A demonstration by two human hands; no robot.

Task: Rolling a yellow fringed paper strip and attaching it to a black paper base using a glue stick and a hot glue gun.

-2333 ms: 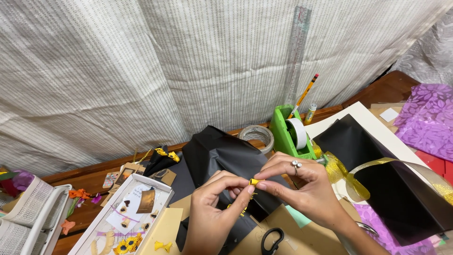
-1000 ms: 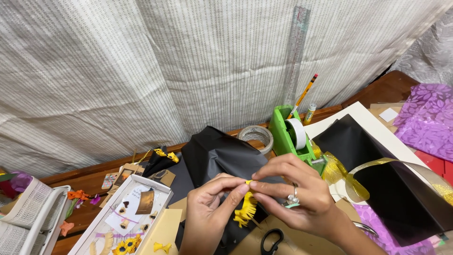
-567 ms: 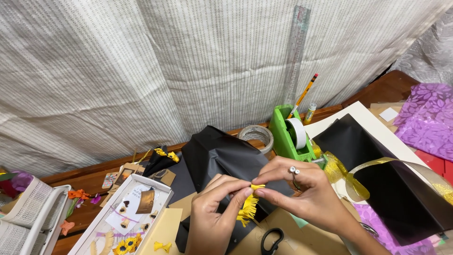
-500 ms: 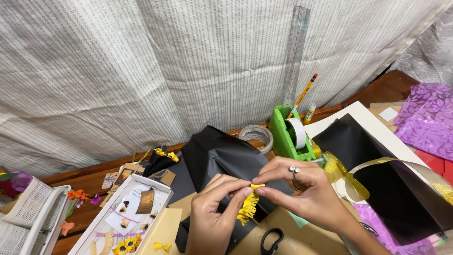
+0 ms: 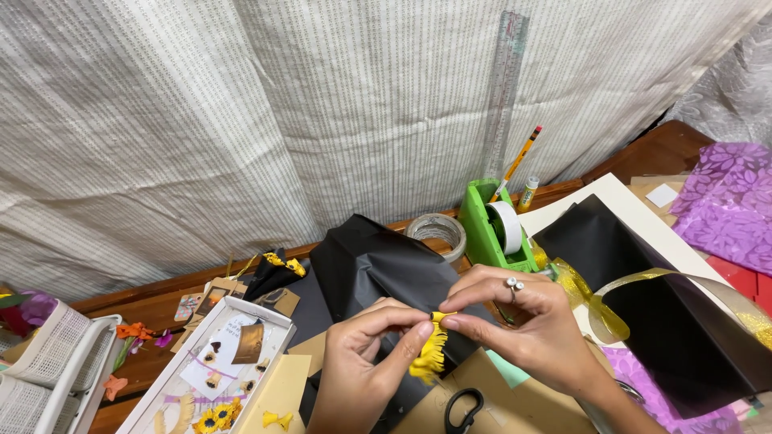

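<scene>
While both hands are pinching the yellow fringed paper strip (image 5: 430, 354) at its top, the coil is at risk of springing loose — the left hand (image 5: 362, 378) and right hand (image 5: 523, 325) are gripping only by thumb and fingertip, closed tight on it. It is hanging above the black paper (image 5: 378, 265) and the scissors (image 5: 462, 410), bright yellow, finely cut, partly rolled — thin fringes could be tearing under too much squeeze

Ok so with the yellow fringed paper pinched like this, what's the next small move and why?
Probably keep rolling: the left hand and right hand pinch the top of the yellow fringed strip between fingertips, while its loose fringe hangs unrolled below. A small further twist would likely wind in that hanging part.
</scene>
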